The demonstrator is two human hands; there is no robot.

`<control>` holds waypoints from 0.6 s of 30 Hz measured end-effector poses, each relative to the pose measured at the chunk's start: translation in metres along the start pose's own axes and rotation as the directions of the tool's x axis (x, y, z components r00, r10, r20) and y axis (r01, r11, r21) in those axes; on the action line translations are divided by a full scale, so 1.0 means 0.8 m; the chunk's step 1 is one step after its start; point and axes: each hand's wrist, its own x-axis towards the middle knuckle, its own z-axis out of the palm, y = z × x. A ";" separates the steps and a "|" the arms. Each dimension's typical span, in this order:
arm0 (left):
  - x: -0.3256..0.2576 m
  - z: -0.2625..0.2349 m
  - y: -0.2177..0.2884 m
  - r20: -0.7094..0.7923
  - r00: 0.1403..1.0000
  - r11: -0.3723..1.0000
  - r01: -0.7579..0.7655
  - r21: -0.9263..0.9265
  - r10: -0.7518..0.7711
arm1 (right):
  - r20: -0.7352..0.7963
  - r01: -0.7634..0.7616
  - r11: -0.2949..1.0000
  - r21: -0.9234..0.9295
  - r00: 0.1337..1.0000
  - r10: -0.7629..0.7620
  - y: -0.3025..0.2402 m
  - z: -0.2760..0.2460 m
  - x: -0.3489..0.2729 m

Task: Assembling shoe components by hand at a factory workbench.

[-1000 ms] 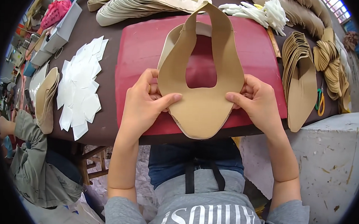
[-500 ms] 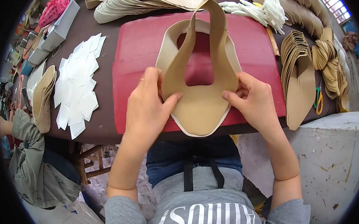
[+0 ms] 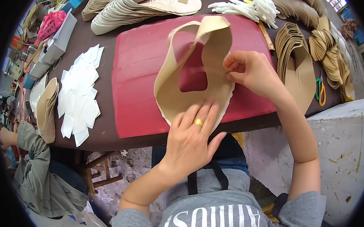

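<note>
A tan shoe upper point(image 3: 175, 100) with a pale edge lies on a red mat point(image 3: 137, 71), its back strap standing up in a loop. My left hand point(image 3: 192, 128) rests on the broad front part, fingers stretched out and slightly blurred, with a gold-coloured ring on one finger. At the right side of the upper, my right hand point(image 3: 254, 74) pinches the edge between thumb and fingers. The red mat shows through the upper's opening.
White paper-like pieces point(image 3: 79, 95) lie spread left of the mat. Nested cream uppers point(image 3: 134, 8) stand behind it; tan uppers point(image 3: 299, 72) and scissors point(image 3: 322, 92) are to the right. Another person's sleeve point(image 3: 33, 141) shows at far left.
My left hand has let go of the left edge and moved right onto the front part. My right hand has shifted up along the right edge. The upper has turned and its loop has lowered.
</note>
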 end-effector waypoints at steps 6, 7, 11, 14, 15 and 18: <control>0.033 0.011 0.007 -0.007 1.000 0.978 0.030 0.206 -0.030 | -0.045 0.028 0.991 -0.133 0.998 -0.034 -0.015 -0.010 0.019; 0.037 0.011 0.008 -0.002 0.999 0.976 0.045 0.211 -0.045 | -0.021 0.012 0.986 -0.167 1.000 -0.016 -0.016 -0.010 0.021; 0.056 0.018 0.003 0.014 0.996 0.971 0.084 0.225 -0.089 | -0.025 0.079 0.966 -0.246 0.996 -0.087 -0.009 -0.010 0.031; 0.069 0.027 -0.002 0.040 0.993 0.968 0.100 0.229 -0.112 | -0.179 0.334 0.892 -0.304 0.900 -0.398 -0.001 -0.008 0.039; 0.069 0.027 -0.006 0.038 0.992 0.967 0.105 0.231 -0.117 | -0.174 0.338 0.891 -0.302 0.900 -0.400 -0.002 -0.010 0.043; 0.062 0.018 -0.025 0.023 0.997 0.967 -0.083 0.239 0.080 | -0.026 0.439 0.847 -0.299 0.884 -0.467 -0.014 -0.026 0.049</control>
